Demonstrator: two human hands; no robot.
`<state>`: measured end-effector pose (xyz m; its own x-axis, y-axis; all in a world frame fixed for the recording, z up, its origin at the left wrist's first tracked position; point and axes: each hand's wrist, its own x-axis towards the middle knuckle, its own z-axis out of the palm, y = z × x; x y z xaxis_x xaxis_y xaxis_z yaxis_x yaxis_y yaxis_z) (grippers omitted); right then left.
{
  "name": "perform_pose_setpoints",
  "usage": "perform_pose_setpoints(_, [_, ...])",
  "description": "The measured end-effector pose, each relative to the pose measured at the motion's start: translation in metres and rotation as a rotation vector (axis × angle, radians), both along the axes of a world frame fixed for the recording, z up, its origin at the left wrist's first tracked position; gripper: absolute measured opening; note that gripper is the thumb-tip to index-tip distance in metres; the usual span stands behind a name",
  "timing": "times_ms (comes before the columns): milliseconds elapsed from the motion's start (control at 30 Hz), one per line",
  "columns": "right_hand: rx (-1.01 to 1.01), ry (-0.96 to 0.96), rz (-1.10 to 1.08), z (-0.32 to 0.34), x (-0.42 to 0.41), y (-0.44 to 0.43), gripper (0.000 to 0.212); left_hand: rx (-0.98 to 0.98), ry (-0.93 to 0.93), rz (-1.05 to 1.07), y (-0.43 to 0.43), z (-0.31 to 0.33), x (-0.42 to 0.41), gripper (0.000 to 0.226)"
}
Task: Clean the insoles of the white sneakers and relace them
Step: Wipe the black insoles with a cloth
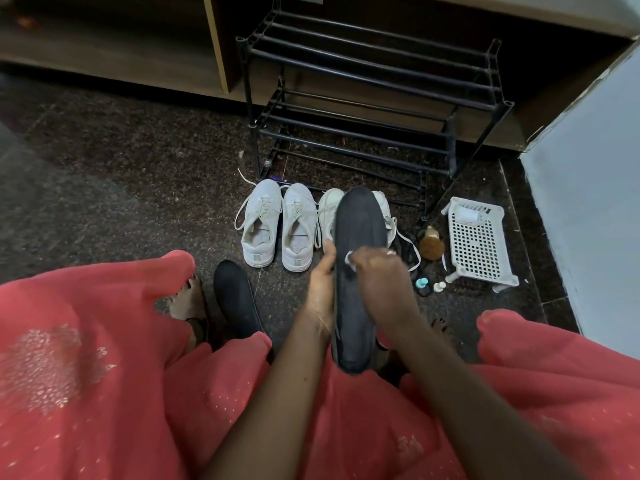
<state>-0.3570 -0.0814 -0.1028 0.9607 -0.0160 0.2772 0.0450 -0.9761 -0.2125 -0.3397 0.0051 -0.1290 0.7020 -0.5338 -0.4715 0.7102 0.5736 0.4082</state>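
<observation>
While the lower frame is filled by a red garment [104,393] spread over the lap, two bare forearms are seen reaching up to the centre. A dark insole [360,230] is held upright there, clear of the floor [121,168], with its heel end low near the lap and its toe end raised in front of the sneakers. Its left edge is clasped by the left hand [320,289], with the fingers curled behind it and mostly out of sight. A small white wipe [349,262] is pinched in the bunched fingers of the right hand [381,275] and pressed to the insole's face.

The step in hand is judged to be the wiping of this insole; relacing is not yet begun. Firm strokes along its length seem to be called for next, with the left hand bracing it. A swap would then be made for the second insole [235,299], which is laid on the floor at centre left beside a foot [188,299].

Further off, a pair of white sneakers [299,209] is stood side by side, laces loose. A second pair [329,209] to its right is largely hidden behind the raised insole, so its lacing cannot be judged. At the right, loose laces [410,252], a brown brush [431,245], two small bottles [421,283] and a white perforated basket [478,244] are set on the floor; the bottle labels are too small to read. At the top, a black shoe rack [363,81] is placed before wooden shelving, which is cut off by the frame.
</observation>
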Motion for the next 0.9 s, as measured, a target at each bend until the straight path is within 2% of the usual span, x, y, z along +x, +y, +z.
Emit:
perform_pose_setpoints(100, [0.038,0.112,-0.083,0.003,0.028,-0.017,0.013,-0.012,-0.035,0.009,-0.005,-0.001,-0.004,0.044])
perform_pose_setpoints(167, [0.109,0.112,-0.129,0.003,0.027,-0.015,0.018,-0.046,-0.043,0.013,-0.003,-0.003,-0.004,0.038])
perform_pose_setpoints(233, [0.099,0.047,-0.092,0.001,0.006,-0.004,0.018,-0.052,0.003,0.027,0.002,-0.006,-0.003,0.045])
perform_pose_setpoints(367, [0.051,0.018,0.051,-0.005,-0.042,0.025,0.019,-0.082,0.130,0.077,0.007,-0.014,0.000,0.077])
perform_pose_setpoints(433, [0.011,0.007,0.071,-0.006,-0.041,0.026,0.021,-0.062,0.144,0.070,0.006,-0.013,0.001,0.075])
perform_pose_setpoints(533, [-0.049,-0.052,0.010,-0.006,-0.003,0.007,0.013,0.027,0.074,0.040,0.006,-0.010,0.003,0.062])
perform_pose_setpoints(600, [-0.007,-0.018,-0.058,0.000,0.030,-0.009,0.021,0.017,0.041,0.013,0.006,-0.013,0.004,0.059])
perform_pose_setpoints(700, [0.090,0.075,-0.186,0.008,0.055,-0.020,0.019,-0.026,0.052,-0.017,0.008,-0.012,0.005,0.060])
perform_pose_setpoints(900, [0.198,0.123,-0.170,-0.010,-0.030,0.019,0.016,-0.027,0.083,0.076,0.017,-0.027,0.010,0.070])
